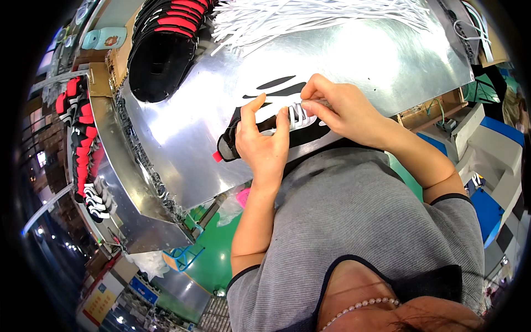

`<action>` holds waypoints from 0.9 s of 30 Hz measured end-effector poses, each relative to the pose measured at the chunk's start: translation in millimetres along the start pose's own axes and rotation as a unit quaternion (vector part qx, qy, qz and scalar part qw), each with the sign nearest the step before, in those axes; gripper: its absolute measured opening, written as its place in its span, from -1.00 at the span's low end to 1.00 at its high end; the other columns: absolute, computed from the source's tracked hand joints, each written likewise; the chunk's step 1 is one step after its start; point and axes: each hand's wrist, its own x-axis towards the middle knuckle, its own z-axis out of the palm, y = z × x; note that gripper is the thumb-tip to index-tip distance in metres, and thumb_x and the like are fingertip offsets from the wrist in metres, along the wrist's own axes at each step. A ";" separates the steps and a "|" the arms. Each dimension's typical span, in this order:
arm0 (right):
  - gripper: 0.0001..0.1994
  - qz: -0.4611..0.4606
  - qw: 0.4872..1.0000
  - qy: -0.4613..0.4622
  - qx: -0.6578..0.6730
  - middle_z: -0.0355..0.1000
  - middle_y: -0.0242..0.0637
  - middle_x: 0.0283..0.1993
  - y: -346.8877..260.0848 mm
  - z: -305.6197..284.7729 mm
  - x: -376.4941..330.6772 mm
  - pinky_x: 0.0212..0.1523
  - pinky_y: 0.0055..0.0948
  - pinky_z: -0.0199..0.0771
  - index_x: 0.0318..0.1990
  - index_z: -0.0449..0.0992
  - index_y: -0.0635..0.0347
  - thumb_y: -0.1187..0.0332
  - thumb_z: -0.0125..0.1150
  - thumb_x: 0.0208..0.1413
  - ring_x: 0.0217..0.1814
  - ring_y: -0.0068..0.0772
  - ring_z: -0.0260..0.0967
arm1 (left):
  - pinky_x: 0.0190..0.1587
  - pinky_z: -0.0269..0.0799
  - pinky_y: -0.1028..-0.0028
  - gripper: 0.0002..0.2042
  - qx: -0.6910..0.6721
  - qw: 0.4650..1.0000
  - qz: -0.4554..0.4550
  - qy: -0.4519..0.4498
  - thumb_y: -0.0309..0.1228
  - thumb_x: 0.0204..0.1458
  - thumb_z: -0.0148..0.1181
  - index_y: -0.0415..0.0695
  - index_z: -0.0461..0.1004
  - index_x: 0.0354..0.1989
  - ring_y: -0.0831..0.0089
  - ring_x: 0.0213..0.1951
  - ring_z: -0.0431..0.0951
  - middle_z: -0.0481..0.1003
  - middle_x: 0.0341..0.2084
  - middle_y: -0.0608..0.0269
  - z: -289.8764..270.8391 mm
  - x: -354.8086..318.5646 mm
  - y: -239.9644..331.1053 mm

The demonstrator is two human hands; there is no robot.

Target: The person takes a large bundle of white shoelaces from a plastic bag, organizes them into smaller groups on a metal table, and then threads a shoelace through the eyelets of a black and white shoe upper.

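A black-and-white shoe upper with a small red tab lies on the metal table in front of me. White shoelace crosses its middle in several short rows. My left hand grips the upper from its near side, with thumb and fingers on either side of the opening. Over the lacing, my right hand is closed in a pinch, thumb against forefinger, on the lace. The lace's end is hidden by the fingers.
Loose white laces are heaped along the table's far side. A stack of black-and-red uppers stands at the far left. Beyond the metal table's left edge, more red, black and white uppers line a second surface. A light-blue container sits at upper left.
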 end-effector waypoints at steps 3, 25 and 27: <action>-0.86 0.015 0.996 -0.043 -0.080 0.47 -0.20 -0.53 -6.2 -3.4 4.4 -0.39 -0.25 0.40 -0.23 0.38 0.23 0.35 0.11 0.18 -0.47 -0.14 0.46 | -0.19 0.40 0.30 -0.65 -0.005 1.000 0.010 0.017 -0.42 -0.08 0.36 -0.18 0.49 -0.09 0.19 -0.29 0.55 0.58 -0.28 0.12 2.0 -0.1 -4.0; -0.83 -0.074 0.989 0.062 -0.108 0.46 -0.25 -0.51 11.4 5.6 22.2 -0.49 -0.34 0.34 -0.14 0.44 0.13 0.29 0.13 0.20 -0.54 -0.27 0.42 | -0.11 0.43 0.55 -0.61 -0.231 0.966 -0.097 -0.061 -0.64 0.02 0.19 -0.27 0.37 0.07 0.52 -0.20 0.52 0.49 -0.17 0.20 -14.0 -0.2 7.8; -0.83 -0.107 0.984 0.114 -0.089 0.45 -0.28 -0.51 24.9 22.7 21.7 -0.53 -0.38 0.33 -0.14 0.46 0.12 0.32 0.19 0.14 -0.57 -0.31 0.40 | -0.11 0.44 0.53 -0.58 -0.183 0.982 -0.030 -0.026 -0.63 0.00 0.20 -0.27 0.35 0.09 0.49 -0.20 0.52 0.49 -0.17 0.18 -6.2 -1.8 -2.3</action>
